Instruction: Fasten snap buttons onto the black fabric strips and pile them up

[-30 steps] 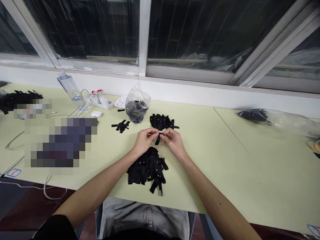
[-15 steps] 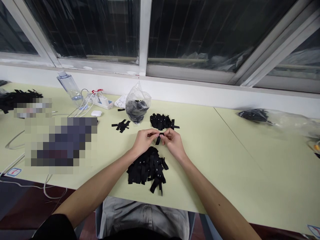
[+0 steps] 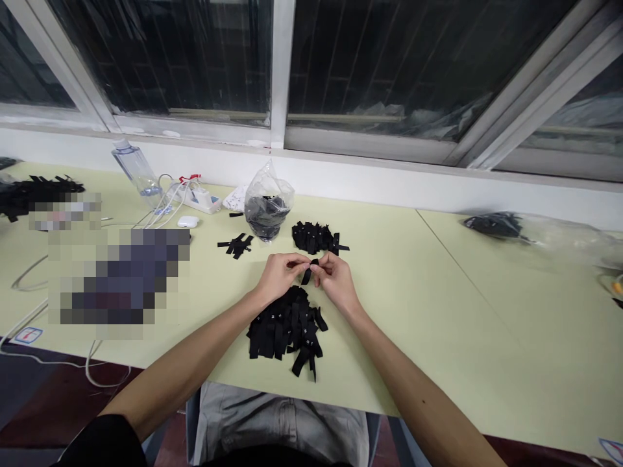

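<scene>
Left hand [image 3: 278, 275] and right hand [image 3: 335, 277] together above a pale green table [image 3: 413, 305], pinching one small black strip [image 3: 307, 272] between the fingertips. Loose black strip pile [image 3: 287, 327] just below the hands; second pile [image 3: 315, 237] and clear plastic bag [image 3: 267, 207] beyond.

A long pale yellow-green table [image 3: 438, 305] runs along the wall – a thin seam crosses its top on the right side. Behind it a low white wall strip [image 3: 389, 185] rises to a white sill. Above the sill stand large sliding windows [image 3: 379, 58] in pale metal frames, with a white upright post [image 3: 282, 71] between panes; the glass is dark, showing only dim bars and faint shapes outside. The light is even and comes from indoors. Below the table's near edge, at the lower left, a dark reddish-brown floor [image 3: 58, 402] shows.
</scene>
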`<move>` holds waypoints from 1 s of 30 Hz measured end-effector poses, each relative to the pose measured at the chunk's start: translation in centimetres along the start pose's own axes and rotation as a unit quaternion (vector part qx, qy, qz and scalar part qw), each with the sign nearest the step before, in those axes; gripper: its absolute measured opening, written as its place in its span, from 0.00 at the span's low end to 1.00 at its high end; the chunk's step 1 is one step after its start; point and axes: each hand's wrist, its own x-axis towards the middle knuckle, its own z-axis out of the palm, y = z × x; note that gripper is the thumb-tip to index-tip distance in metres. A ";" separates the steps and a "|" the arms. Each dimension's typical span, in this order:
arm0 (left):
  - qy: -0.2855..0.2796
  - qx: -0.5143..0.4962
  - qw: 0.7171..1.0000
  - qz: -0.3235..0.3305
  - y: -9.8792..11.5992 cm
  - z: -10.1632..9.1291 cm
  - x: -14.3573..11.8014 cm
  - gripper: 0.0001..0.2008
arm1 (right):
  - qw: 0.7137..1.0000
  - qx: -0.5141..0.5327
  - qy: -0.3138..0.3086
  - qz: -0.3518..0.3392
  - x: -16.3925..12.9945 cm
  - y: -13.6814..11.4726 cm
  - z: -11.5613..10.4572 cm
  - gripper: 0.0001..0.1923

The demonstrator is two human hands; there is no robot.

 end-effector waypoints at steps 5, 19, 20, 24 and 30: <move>-0.003 -0.004 1.000 -0.005 0.0 0.1 0.0 0.11 | 1.000 0.002 0.000 0.013 -0.1 0.0 0.1 0.12; 0.009 -0.014 1.000 0.006 0.8 0.3 -0.1 0.15 | 0.999 0.031 -0.026 0.008 -0.1 -1.0 0.0 0.16; 0.012 -0.012 1.000 0.006 0.8 0.3 -0.1 0.15 | 0.999 0.028 -0.034 0.009 -0.1 -1.1 0.1 0.16; 0.032 -0.002 0.999 0.005 0.5 0.1 0.1 0.13 | 0.998 0.013 -0.054 0.006 -0.4 -1.4 0.4 0.15; 0.057 0.002 0.998 0.000 0.3 -0.1 0.2 0.13 | 0.999 -0.007 -0.044 0.000 -0.2 -1.1 0.6 0.15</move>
